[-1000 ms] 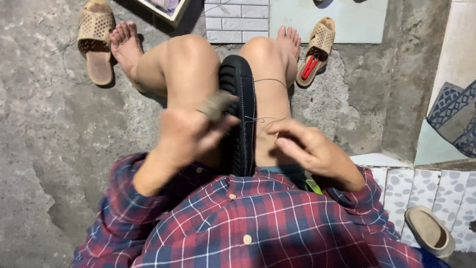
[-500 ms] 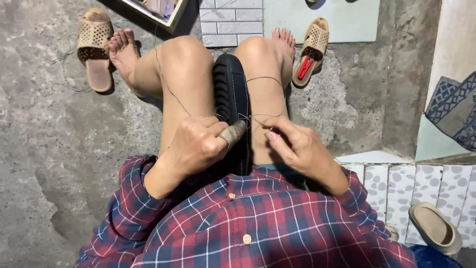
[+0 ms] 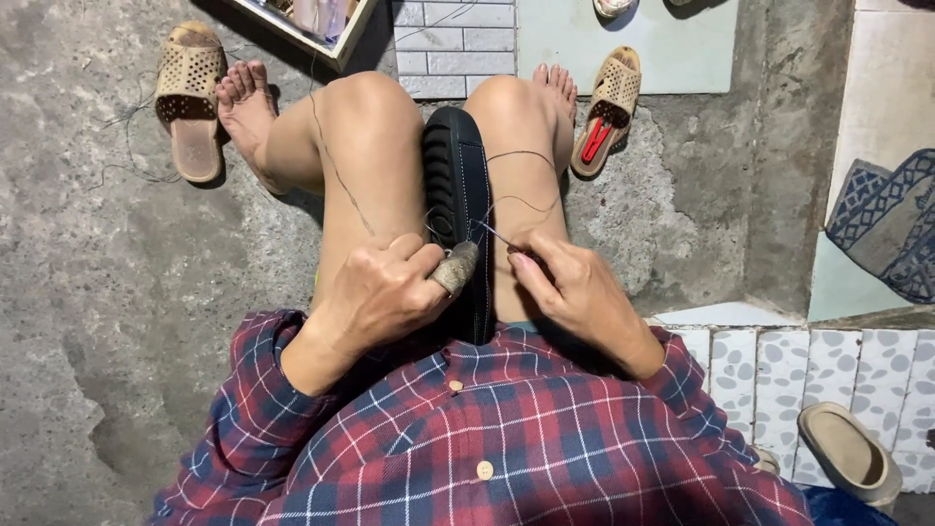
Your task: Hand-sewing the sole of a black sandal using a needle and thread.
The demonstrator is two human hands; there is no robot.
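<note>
One black shoe (image 3: 456, 185), its ribbed rubber sole facing up, sits wedged between our bare knees. Our left hand (image 3: 385, 292) is curled tight around a worn, stubby awl handle (image 3: 456, 267) pressed against the sole's edge. At three o'clock from it, our right hand (image 3: 575, 287) pinches a thin needle (image 3: 492, 234) between thumb and forefinger, and dark thread (image 3: 521, 180) loops over the thigh. Half a second ago the left hand sat higher on the sole; now both hands sit lower. Tan perforated sandals (image 3: 188, 97) lie at ten o'clock on rough concrete (image 3: 88, 292).
</note>
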